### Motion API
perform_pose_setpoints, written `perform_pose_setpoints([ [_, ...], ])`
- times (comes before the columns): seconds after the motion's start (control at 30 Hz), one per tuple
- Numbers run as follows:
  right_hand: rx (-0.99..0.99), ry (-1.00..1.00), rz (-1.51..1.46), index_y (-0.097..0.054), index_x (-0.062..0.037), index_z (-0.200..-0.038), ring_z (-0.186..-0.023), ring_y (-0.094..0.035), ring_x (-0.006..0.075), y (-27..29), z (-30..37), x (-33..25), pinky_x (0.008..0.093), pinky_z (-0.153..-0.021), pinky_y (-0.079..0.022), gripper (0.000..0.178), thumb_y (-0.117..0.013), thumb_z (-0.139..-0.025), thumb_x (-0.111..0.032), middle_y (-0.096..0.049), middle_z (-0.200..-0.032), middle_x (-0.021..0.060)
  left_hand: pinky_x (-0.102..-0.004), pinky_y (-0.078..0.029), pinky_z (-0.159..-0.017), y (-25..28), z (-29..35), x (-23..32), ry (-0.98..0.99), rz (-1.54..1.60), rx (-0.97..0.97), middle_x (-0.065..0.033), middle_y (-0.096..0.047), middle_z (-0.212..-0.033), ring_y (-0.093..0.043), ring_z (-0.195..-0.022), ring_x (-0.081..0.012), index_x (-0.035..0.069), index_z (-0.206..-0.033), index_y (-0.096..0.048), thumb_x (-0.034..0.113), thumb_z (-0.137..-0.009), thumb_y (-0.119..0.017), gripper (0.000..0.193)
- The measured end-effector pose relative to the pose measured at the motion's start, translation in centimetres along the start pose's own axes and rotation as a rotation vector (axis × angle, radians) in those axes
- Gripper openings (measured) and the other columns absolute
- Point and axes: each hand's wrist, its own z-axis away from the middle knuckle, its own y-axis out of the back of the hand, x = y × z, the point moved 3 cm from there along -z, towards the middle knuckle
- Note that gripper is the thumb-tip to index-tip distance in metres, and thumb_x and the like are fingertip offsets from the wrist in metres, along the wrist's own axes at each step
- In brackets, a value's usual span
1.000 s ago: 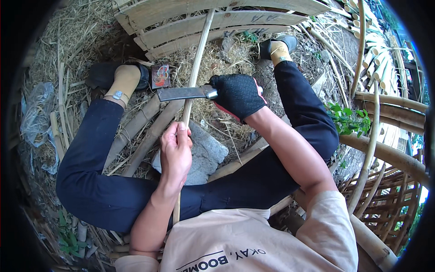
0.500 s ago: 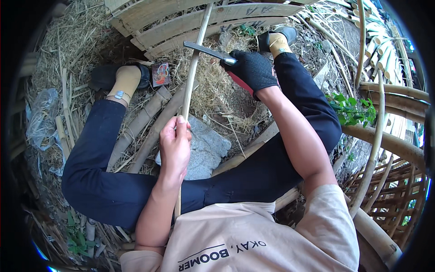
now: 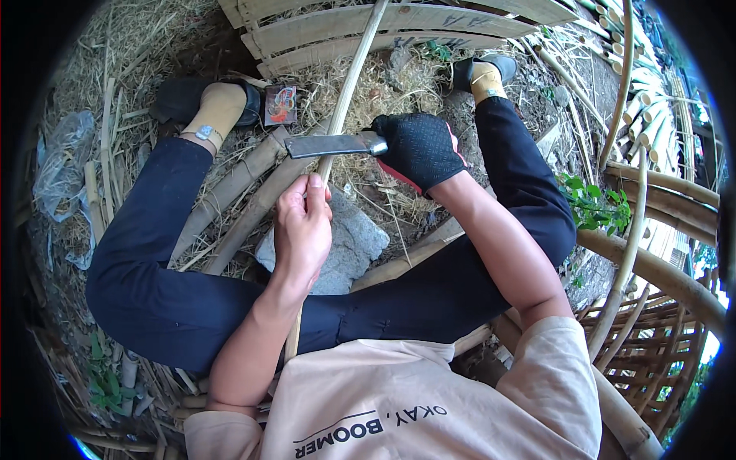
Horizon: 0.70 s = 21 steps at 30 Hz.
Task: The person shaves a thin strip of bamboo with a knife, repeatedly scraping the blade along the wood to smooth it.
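So the bamboo strip point(image 3: 349, 92) runs from the top middle of the frame down toward the lower middle, passing between the person's legs and under the left hand. It's thin, pale and slightly bowed. The left hand point(image 3: 301, 230) sits about dead centre, bare, fingers curled tight round the strip with the thumb up along it. Right above that, the knife point(image 3: 333, 144) lies crosswise, flat grey blade pointing to the left of the frame, and its edge meets the strip just above the thumb. The right hand point(image 3: 420, 149) is in a black glove, a bit right of centre and higher up, fist closed hard on the knife handle, so you can't really see the handle itself.

Under the left hand there's a grey stone point(image 3: 351, 244) on the ground, roughly centre frame. A couple of thick bamboo poles point(image 3: 245, 180) lie diagonally to the left of it, going under the left leg. Dark trousers on both legs, bent out wide, with shoes up in the upper left and upper right. Small colourful packet point(image 3: 280, 105) next to the left shoe. Split bamboo slats point(image 3: 399, 31) stacked across the top, dry straw everywhere, a plastic bag point(image 3: 57, 165) at the left edge, and curved bamboo frames point(image 3: 659, 261) down the right side.
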Motion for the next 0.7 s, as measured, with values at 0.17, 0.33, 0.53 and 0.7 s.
perform_pose_setpoints([
  [0.17,-0.033,-0.021,0.056,-0.075,-0.0219,-0.097,-0.072,-0.071,0.0322,-0.3,-0.7,0.4,0.0455,-0.064,-0.055,0.022,-0.064,-0.085,-0.036,-0.071,-0.077,0.0115,-0.0274,-0.035,-0.048,0.2,0.0,0.2,-0.040,-0.112,0.050,0.0009,-0.047,-0.057,-0.044,-0.050,-0.0067,0.003,-0.081,-0.057,0.024,-0.107,-0.046,0.035],
  [0.33,0.005,-0.023,0.069,-0.075,-0.0222,-0.096,-0.071,-0.071,0.0312,-0.5,-1.1,1.1,0.0441,-0.063,-0.055,0.022,-0.064,-0.085,-0.038,-0.072,-0.078,0.0105,-0.0241,-0.024,-0.044,0.0,0.0,0.1,-0.065,-0.078,0.045,0.0068,-0.039,-0.058,-0.033,-0.048,-0.0021,0.006,-0.083,-0.055,0.024,-0.108,-0.044,0.033],
  [0.53,0.110,-0.093,0.013,-0.074,-0.0177,-0.088,-0.073,-0.072,0.0326,-0.4,-1.6,2.1,0.0452,-0.068,-0.056,0.014,-0.064,-0.081,-0.024,-0.071,-0.076,0.0131,-0.0246,-0.030,-0.046,0.5,0.4,0.3,-0.048,-0.062,0.042,0.0042,-0.044,-0.058,-0.040,-0.050,-0.0033,0.004,-0.081,-0.056,0.024,-0.107,-0.047,0.034],
  [0.7,0.172,-0.296,0.009,-0.073,-0.0128,-0.092,-0.078,-0.071,0.0361,1.7,-1.7,6.9,0.0452,-0.073,-0.056,0.023,-0.064,-0.085,-0.033,-0.072,-0.081,0.0168,-0.0237,-0.027,-0.046,0.3,0.8,0.2,0.005,0.020,0.017,0.0058,-0.042,-0.059,-0.036,-0.050,-0.0018,0.005,-0.081,-0.056,0.025,-0.106,-0.048,0.033],
])
